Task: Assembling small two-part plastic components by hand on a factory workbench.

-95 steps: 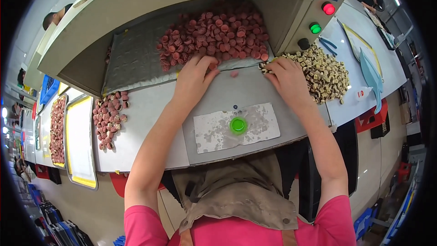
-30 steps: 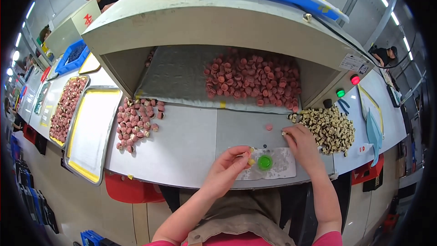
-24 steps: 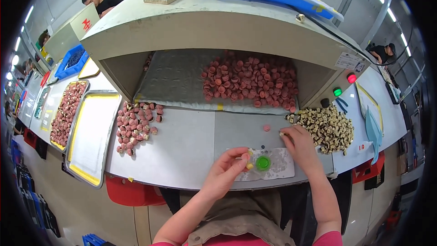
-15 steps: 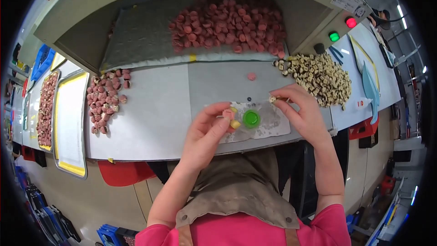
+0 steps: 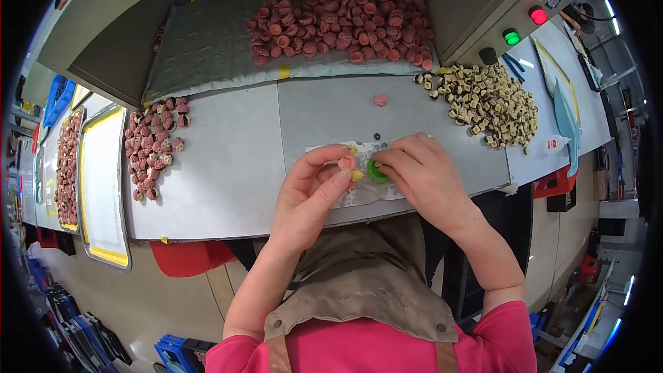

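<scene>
"What has each hand got?"

"The left hand (image 5: pixel 307 197) holds a small pink cup-shaped piece (image 5: pixel 347 163) in a narrow pinch, just left of a round bright-green dish (image 5: pixel 374 175). Yellow shows at those fingertips; I can't tell what it is."

"And the right?"

"The right hand (image 5: pixel 431 186) has its fingers drawn narrow over the dish's right side. Whether anything sits between them, I can't tell; they hide it."

"Where's the dish?"

"On a white sheet with grey blotches (image 5: pixel 366 194), by the table's near edge. A small dark round bead (image 5: pixel 377 137) lies just beyond, and a loose pink ridged piece (image 5: pixel 380 99) farther off."

"How would you work there?"

"I'd pinch the pink piece lightly, since its wall looks thin, and steady it close to the dish. The right fingertips should go gently: a hard push might slide or tip something that small."

"And the piles?"

"Pink cup-shaped pieces (image 5: pixel 345 27) at the far side, cream-and-brown cubes (image 5: pixel 490 107) to the right. I'd mind the right elbow."
</scene>
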Motion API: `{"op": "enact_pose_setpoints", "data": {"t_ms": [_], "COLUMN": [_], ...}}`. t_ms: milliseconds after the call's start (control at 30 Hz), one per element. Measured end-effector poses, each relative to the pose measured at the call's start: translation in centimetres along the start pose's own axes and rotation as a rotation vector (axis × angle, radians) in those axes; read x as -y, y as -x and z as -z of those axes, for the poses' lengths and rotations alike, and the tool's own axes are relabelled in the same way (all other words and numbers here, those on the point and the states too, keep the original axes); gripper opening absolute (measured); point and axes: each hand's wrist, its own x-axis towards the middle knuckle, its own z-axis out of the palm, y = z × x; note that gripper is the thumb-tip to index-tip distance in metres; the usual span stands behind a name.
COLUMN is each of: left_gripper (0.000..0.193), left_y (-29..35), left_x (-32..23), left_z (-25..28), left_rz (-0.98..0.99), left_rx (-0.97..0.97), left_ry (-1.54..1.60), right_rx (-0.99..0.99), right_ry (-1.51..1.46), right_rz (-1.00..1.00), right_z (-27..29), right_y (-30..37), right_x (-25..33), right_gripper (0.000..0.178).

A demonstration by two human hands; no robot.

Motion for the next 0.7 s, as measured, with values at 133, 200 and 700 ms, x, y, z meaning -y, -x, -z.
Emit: {"op": "enact_pose_setpoints", "data": {"t_ms": [133, 200, 700], "left_gripper": [0.031, 0.031, 0.033], "left_y": [-0.1, -0.1, -0.1], "left_x": [-0.1, -0.1, -0.4], "left_z": [0.2, 0.4, 0.0], "left_rz": [0.036, 0.036, 0.052], "left_rx": [0.011, 0.011, 0.106], "left_ry": [0.016, 0.012, -0.139], "right_rx": [0.022, 0.037, -0.077], "right_ry": [-0.044, -0.067, -0.889], "right_rz": [0.054, 0.081, -0.317], "right_z": [0.3, 0.6, 0.3], "right_y": [0.1, 0.1, 0.6], "right_x": [-0.3, -0.6, 1.0], "right_gripper": [0.023, 0.023, 0.019]}}
